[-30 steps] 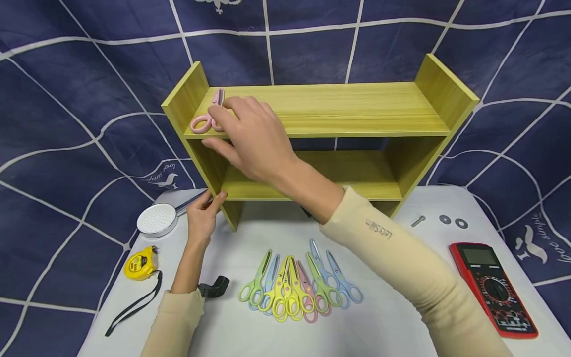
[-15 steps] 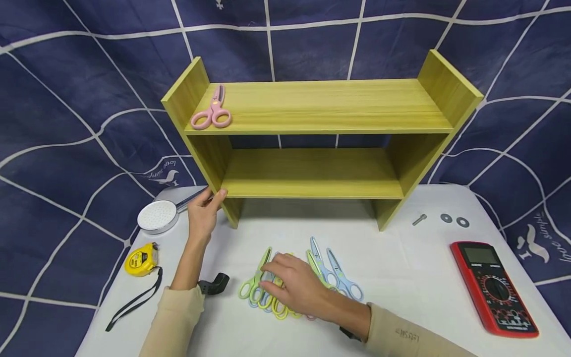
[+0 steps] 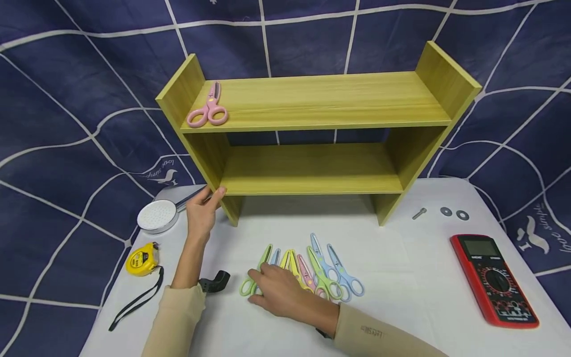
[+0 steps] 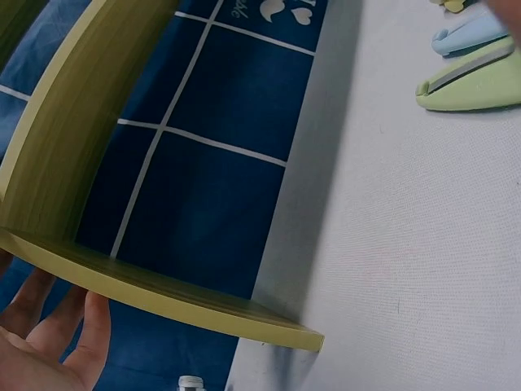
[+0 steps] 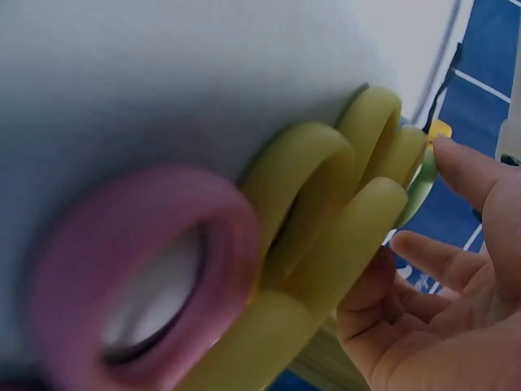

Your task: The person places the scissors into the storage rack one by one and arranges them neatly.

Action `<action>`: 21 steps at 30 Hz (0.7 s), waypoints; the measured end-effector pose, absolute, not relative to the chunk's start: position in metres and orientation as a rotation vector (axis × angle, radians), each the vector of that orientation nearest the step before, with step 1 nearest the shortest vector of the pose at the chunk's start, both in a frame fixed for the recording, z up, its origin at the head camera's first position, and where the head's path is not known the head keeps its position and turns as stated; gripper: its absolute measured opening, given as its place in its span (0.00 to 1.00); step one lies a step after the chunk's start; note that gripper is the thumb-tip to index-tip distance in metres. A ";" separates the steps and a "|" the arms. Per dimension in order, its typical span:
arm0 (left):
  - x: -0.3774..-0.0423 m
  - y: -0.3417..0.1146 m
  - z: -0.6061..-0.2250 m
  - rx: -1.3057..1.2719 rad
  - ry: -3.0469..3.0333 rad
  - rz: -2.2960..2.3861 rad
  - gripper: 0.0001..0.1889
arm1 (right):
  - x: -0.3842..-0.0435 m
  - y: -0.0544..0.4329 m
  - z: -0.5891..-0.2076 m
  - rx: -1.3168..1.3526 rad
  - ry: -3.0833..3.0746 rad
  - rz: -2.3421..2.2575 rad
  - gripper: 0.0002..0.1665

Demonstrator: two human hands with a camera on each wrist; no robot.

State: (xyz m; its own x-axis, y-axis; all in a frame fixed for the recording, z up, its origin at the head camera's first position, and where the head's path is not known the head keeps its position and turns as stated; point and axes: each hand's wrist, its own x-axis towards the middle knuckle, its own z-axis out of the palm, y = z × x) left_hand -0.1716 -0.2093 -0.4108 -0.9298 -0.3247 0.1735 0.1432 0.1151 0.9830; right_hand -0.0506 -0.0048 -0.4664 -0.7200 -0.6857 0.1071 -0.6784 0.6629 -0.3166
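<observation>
My left hand grips the lower left side of a two-tier wooden shelf, thumb in front; in the left wrist view its fingers lie against the outer face of the side panel. On the table, my right hand reaches over the left end of a row of scissors, thumb and forefinger apart around the green scissors. It partly covers blue and yellow scissors. Farther right lie pink scissors, another green pair and blue scissors. One pink pair of scissors rests on the upper tier's left end.
Left of the shelf lie a shower head and a yellow tape measure with a black strap. On the right are a bolt, two washers and a red multimeter. Behind hangs a blue checked cloth.
My right hand has let go of the pink scissors on the upper tier and come down to the left end of the scissors row. The left hand keeps its grip on the shelf.
</observation>
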 end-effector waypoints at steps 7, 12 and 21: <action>-0.172 -0.209 -0.410 0.185 -2.053 -1.866 0.22 | -0.053 -0.014 -0.466 -1.227 2.875 -0.436 0.18; -0.172 -0.208 -0.410 0.174 -2.042 -1.875 0.22 | -0.048 -0.004 -0.465 -1.342 2.979 -0.365 0.19; -0.172 -0.208 -0.412 0.189 -2.031 -1.874 0.22 | -0.041 0.024 -0.467 -1.532 2.992 -0.728 0.22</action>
State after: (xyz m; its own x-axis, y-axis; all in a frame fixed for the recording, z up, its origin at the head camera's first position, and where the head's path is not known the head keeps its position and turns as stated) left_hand -0.1717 -0.2080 -0.4119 -0.9227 -0.3424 0.1773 0.1493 0.1067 0.9830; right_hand -0.0412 0.0239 -0.4674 -0.5679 -0.6958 0.4398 -0.8201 0.5242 -0.2295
